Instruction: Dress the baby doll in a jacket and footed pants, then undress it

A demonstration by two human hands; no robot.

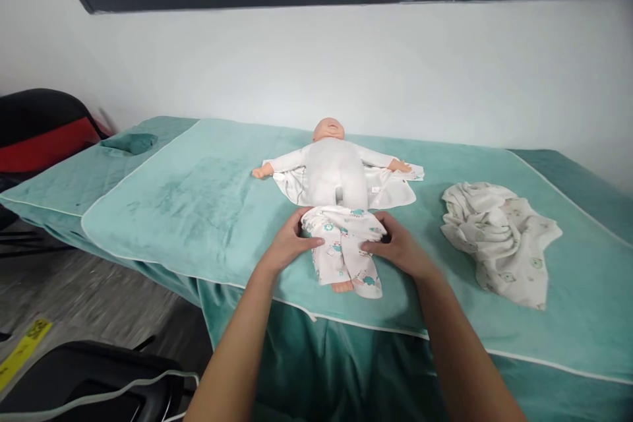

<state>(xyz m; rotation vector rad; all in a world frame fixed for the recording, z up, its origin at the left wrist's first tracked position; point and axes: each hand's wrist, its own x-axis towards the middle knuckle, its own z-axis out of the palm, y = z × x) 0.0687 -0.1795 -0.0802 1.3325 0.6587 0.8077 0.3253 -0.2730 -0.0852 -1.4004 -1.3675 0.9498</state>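
A baby doll [336,171] lies on its back on the green bed, head toward the wall and arms spread. Beneath its arms and torso an opened white top [395,191] is laid out. White printed baby pants [341,237] cover the doll's legs, with one foot showing at a leg end. My left hand [291,241] grips the left side of the pants near the waist, thumb on top. On the opposite side my right hand [400,247] holds the pants the same way, fingers partly hidden behind the cloth.
A crumpled white printed cloth [499,237] lies to the right on the green bed cover [188,211]. A black and red chair [44,132] stands at the left. Lower left are a black chair [99,376] and a pale cable [109,392]. A white wall [297,66] bounds the back.
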